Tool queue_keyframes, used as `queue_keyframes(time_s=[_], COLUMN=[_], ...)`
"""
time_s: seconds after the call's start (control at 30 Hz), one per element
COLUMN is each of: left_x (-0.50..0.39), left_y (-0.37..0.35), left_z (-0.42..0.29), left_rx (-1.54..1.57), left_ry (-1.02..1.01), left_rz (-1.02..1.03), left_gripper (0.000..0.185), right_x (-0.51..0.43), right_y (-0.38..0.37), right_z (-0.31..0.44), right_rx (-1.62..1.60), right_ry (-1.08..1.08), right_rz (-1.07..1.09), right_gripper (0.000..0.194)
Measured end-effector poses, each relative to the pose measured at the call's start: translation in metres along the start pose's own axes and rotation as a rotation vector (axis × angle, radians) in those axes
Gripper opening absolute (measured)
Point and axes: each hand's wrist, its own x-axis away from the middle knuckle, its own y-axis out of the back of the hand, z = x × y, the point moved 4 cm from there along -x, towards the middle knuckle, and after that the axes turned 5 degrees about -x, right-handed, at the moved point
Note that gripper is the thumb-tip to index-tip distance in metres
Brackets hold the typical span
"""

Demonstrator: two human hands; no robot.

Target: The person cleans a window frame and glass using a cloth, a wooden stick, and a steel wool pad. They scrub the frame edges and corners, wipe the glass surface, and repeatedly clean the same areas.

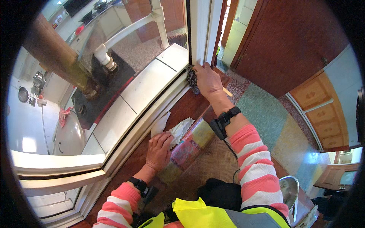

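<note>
My right hand (208, 79) grips a scrubber of dark, curly metal mesh (192, 79) and presses it into the lower corner of the white window frame (201, 34). A short yellowish stick (227, 91) shows below that hand; whether it belongs to the scrubber I cannot tell. My left hand (159, 148) rests with bent fingers at the edge of a crumpled white cloth or paper (182, 129) on the dark red wooden sill (182, 107). Whether the fingers hold it is hidden. Black devices are strapped round both wrists.
A glass pane and white-tiled ledge (131, 99) lie to the left, with a brown pipe (57, 54) behind. Beside the cloth is a patterned, plastic-covered surface (186, 151). A dark red door (285, 42) stands at upper right. A metal basin (288, 189) sits near my right elbow.
</note>
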Motion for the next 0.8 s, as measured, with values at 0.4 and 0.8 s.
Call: queue_keyframes(time_s=[0.4, 0.8], left_x=[0.002, -0.001], left_y=[0.000, 0.002], left_z=[0.003, 0.001], left_rx=[0.018, -0.002], left_ry=[0.019, 0.017], left_rz=[0.016, 0.002], left_gripper=[0.052, 0.052], right_x=[-0.002, 0.008], right_y=[-0.009, 0.006], right_z=[0.000, -0.008], right_rx=[-0.108, -0.109], right_ry=[-0.026, -0.097], right_rz=[-0.040, 0.004], right_gripper=[0.027, 0.019])
